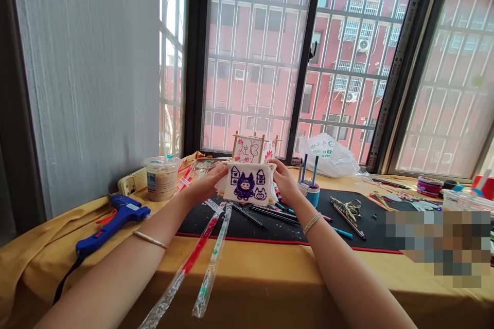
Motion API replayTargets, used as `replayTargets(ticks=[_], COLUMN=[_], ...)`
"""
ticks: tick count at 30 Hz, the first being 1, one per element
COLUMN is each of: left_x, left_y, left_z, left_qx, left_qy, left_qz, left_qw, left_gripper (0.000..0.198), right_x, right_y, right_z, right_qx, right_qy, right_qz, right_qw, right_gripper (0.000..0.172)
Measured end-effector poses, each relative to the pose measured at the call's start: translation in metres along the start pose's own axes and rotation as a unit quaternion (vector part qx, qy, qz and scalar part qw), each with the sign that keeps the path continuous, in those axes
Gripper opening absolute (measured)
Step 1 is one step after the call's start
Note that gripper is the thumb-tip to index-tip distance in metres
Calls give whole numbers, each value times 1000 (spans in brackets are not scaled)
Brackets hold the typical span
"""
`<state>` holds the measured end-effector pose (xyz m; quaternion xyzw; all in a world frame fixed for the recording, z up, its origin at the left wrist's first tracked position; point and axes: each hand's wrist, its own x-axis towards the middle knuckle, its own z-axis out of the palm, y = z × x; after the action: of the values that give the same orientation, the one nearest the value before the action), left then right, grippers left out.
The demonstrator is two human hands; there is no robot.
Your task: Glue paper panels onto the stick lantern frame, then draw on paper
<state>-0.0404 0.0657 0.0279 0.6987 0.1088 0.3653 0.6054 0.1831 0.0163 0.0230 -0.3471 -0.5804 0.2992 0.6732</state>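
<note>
Yellow-clothed table; blue hot glue gun; black cutting mat; plastic cup

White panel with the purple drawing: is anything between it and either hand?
Nothing visible: the left hand and right hand touch the white panel drawn in purple directly at its sides. The wooden-framed drawing stands behind the panel, not between.

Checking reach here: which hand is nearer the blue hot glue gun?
Left. The left hand sits to the right of the blue hot glue gun, apart from it; the right hand lies farther right, beyond the drawn white panel.
</note>
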Motion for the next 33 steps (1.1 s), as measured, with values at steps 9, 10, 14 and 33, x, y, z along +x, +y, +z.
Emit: replayTargets(ticks=[9, 10, 14, 33], left_x=[-3, -3, -6, 1], left_y=[3, 4, 10, -3], left_z=[7, 9, 18, 0], left_qx=[-1, 5, 74, 355], left_qy=[-6, -1, 30, 192], left_qz=[3, 11, 63, 229], left_qw=[1000, 1000, 995, 885], left_gripper=[91, 91, 84, 47], right_x=[0, 0, 0, 16], right_y=[2, 2, -2, 12], right_z=[3, 3, 2, -14], right_qx=[9, 8, 4, -59], right_qy=[-2, -3, -19, 123], right_qz=[-6, -5, -19, 4], right_qw=[1000, 1000, 1000, 991], right_gripper=[34, 33, 33, 40])
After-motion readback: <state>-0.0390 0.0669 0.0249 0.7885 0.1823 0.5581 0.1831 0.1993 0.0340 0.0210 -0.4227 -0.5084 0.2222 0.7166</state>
